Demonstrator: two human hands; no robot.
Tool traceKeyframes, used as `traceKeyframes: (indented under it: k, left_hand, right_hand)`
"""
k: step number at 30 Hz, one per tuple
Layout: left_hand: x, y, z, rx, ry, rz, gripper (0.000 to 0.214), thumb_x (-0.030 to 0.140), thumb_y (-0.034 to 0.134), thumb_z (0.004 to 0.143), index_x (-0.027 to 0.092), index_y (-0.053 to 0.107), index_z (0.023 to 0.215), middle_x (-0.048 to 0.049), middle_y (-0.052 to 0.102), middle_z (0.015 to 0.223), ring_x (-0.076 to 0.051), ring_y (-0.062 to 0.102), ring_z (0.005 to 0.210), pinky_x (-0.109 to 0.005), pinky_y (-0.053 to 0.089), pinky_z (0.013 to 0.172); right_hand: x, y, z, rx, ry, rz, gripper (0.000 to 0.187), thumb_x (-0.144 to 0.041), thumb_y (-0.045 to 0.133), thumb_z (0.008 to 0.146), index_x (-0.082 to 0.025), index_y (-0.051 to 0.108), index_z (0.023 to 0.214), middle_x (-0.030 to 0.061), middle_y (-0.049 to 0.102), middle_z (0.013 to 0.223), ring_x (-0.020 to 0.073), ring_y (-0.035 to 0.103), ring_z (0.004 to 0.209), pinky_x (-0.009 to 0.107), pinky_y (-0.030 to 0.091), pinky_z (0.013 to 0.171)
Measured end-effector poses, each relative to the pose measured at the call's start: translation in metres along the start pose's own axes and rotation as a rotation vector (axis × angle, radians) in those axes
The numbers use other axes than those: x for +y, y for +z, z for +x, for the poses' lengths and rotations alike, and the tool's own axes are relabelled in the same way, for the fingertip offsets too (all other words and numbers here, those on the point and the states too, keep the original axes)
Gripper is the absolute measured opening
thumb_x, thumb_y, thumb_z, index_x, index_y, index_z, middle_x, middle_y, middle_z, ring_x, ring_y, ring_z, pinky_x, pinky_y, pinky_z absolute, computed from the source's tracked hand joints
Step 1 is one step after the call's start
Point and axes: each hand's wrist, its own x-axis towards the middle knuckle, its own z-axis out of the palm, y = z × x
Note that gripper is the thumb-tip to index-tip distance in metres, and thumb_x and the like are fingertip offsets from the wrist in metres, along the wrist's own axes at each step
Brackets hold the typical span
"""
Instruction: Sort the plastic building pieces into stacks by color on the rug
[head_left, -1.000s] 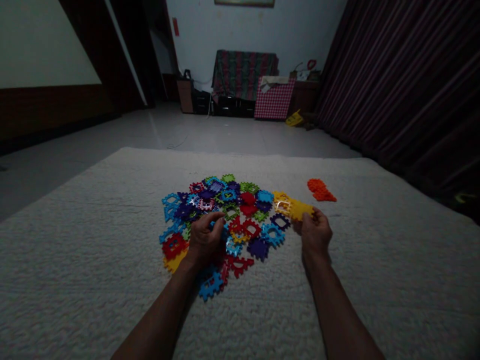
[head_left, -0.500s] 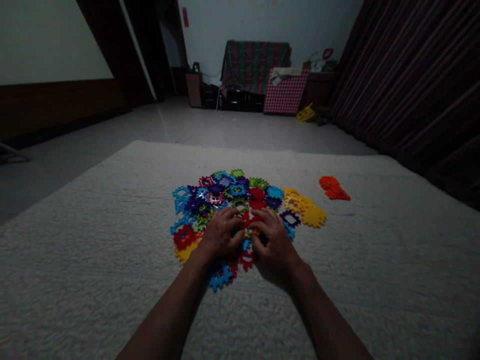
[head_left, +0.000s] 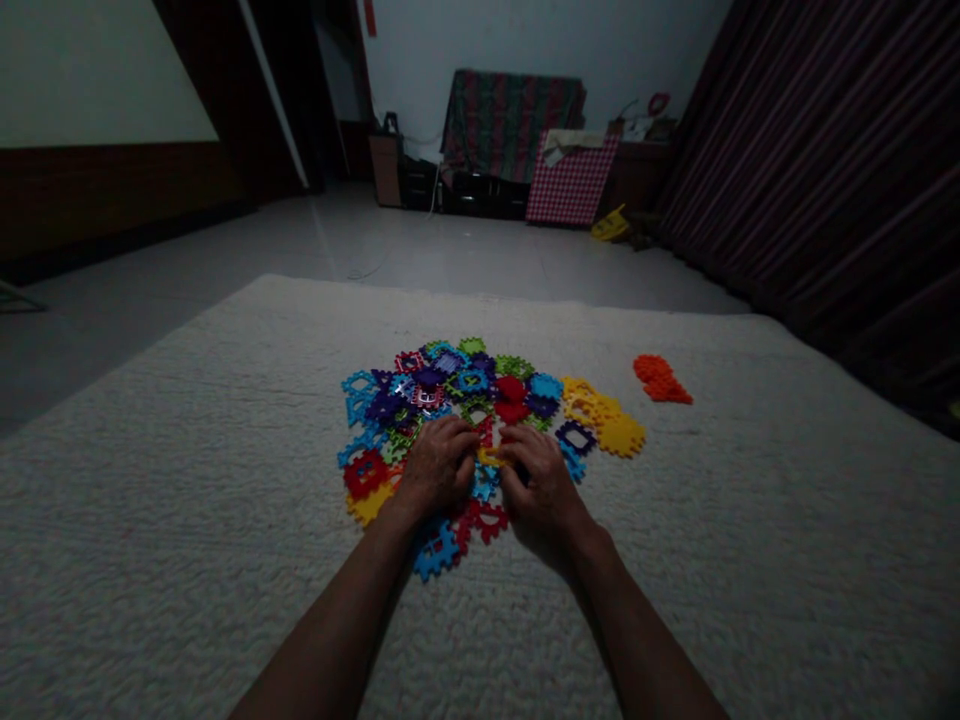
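A heap of flat toothed plastic pieces [head_left: 450, 395] in blue, purple, green, red and yellow lies on a white fleecy mat [head_left: 187, 480]. My left hand [head_left: 435, 468] and my right hand [head_left: 541, 490] rest side by side on the near part of the heap, fingers curled. Between their fingertips sits a small yellow piece [head_left: 489, 457], pinched from both sides. A row of joined yellow pieces [head_left: 604, 418] lies flat at the heap's right edge, apart from both hands.
A small cluster of orange pieces [head_left: 658, 379] lies on the mat to the right. Beyond the mat is bare grey floor, then a covered cabinet [head_left: 514, 125] and a chequered red panel [head_left: 570, 180] at the back wall. A dark striped curtain [head_left: 840, 170] runs along the right.
My right hand let go of the joined yellow pieces at the right and came left to meet my left hand in the heap. Both now pinch a small yellow piece.
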Motion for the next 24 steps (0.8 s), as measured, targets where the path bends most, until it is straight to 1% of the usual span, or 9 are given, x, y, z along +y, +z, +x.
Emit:
traceKeyframes:
  k: [3, 7, 10, 12, 14, 16, 19, 22, 24]
  left_hand:
    - [0.001, -0.001, 0.0, 0.0, 0.002, 0.0, 0.021, 0.014, 0.054, 0.086, 0.021, 0.07, 0.097, -0.0069, 0.07, 0.109, -0.025, 0.059, 0.11, -0.044, 0.046, 0.098]
    - [0.001, 0.0, 0.001, 0.011, -0.005, -0.007, 0.02, 0.015, 0.054, 0.087, 0.022, 0.071, 0.096, -0.0066, 0.07, 0.108, -0.024, 0.059, 0.109, -0.044, 0.046, 0.098]
    - [-0.001, 0.001, 0.001, 0.01, -0.002, -0.004, 0.02, 0.016, 0.054, 0.087, 0.023, 0.071, 0.095, -0.0062, 0.071, 0.108, -0.024, 0.06, 0.109, -0.044, 0.046, 0.097]
    - [-0.002, 0.001, 0.001, 0.011, 0.006, -0.004, 0.02, 0.016, 0.054, 0.086, 0.023, 0.071, 0.096, -0.0064, 0.07, 0.109, -0.025, 0.06, 0.11, -0.045, 0.046, 0.097]
    - [-0.003, 0.001, 0.0, 0.014, 0.012, -0.005, 0.021, 0.015, 0.054, 0.086, 0.023, 0.07, 0.097, -0.0064, 0.07, 0.109, -0.025, 0.059, 0.11, -0.045, 0.046, 0.098]
    - [-0.003, 0.001, 0.0, 0.016, 0.015, 0.002, 0.021, 0.015, 0.054, 0.086, 0.023, 0.07, 0.097, -0.0063, 0.07, 0.11, -0.025, 0.059, 0.11, -0.045, 0.046, 0.098]
    - [-0.003, 0.001, -0.001, 0.013, 0.013, 0.022, 0.021, 0.016, 0.053, 0.087, 0.023, 0.069, 0.097, -0.0061, 0.07, 0.111, -0.025, 0.059, 0.111, -0.045, 0.046, 0.097]
    - [-0.003, 0.0, -0.001, 0.004, 0.009, 0.018, 0.02, 0.016, 0.053, 0.087, 0.023, 0.069, 0.097, -0.0059, 0.07, 0.111, -0.026, 0.059, 0.112, -0.045, 0.046, 0.097]
    - [-0.002, 0.0, -0.001, 0.0, 0.007, 0.01, 0.019, 0.016, 0.054, 0.087, 0.023, 0.07, 0.097, -0.0063, 0.07, 0.111, -0.026, 0.059, 0.112, -0.045, 0.046, 0.098]
  right_hand:
    - [0.001, -0.002, 0.003, 0.094, 0.02, 0.054, 0.018, -0.016, 0.056, 0.085, -0.021, 0.07, 0.095, 0.0098, 0.068, 0.116, 0.0245, 0.06, 0.112, 0.046, 0.046, 0.097]
    - [0.003, -0.01, 0.007, 0.252, 0.126, 0.174, 0.018, -0.026, 0.057, 0.089, -0.022, 0.072, 0.097, 0.0068, 0.069, 0.096, 0.0195, 0.065, 0.092, 0.035, 0.053, 0.082]
    - [0.017, -0.016, 0.008, 0.38, 0.299, 0.233, 0.023, -0.033, 0.06, 0.086, -0.021, 0.071, 0.102, 0.0057, 0.071, 0.095, 0.0189, 0.067, 0.086, 0.034, 0.054, 0.079]
    - [0.033, -0.02, 0.005, 0.47, 0.439, 0.282, 0.032, -0.039, 0.064, 0.082, -0.019, 0.07, 0.106, 0.0066, 0.073, 0.098, 0.0192, 0.067, 0.086, 0.035, 0.055, 0.08]
    - [0.052, -0.026, 0.001, 0.566, 0.567, 0.31, 0.038, -0.043, 0.066, 0.078, -0.017, 0.069, 0.105, 0.0075, 0.073, 0.097, 0.0198, 0.068, 0.086, 0.036, 0.055, 0.08]
    - [0.071, -0.033, -0.005, 0.634, 0.67, 0.294, 0.04, -0.045, 0.067, 0.074, -0.015, 0.07, 0.101, 0.0076, 0.073, 0.091, 0.0204, 0.067, 0.082, 0.036, 0.055, 0.077]
    - [0.088, -0.046, -0.014, 0.679, 0.762, 0.25, 0.042, -0.045, 0.066, 0.073, -0.014, 0.07, 0.1, 0.0081, 0.072, 0.088, 0.0206, 0.066, 0.079, 0.036, 0.055, 0.075]
    - [0.092, -0.056, -0.018, 0.74, 0.813, 0.091, 0.044, -0.042, 0.064, 0.075, -0.015, 0.068, 0.109, 0.0112, 0.069, 0.104, 0.0199, 0.066, 0.08, 0.036, 0.054, 0.075]
    - [0.085, -0.057, -0.017, 0.799, 0.781, -0.049, 0.042, -0.038, 0.063, 0.077, -0.017, 0.066, 0.112, 0.0125, 0.065, 0.113, 0.0194, 0.065, 0.08, 0.036, 0.054, 0.075]
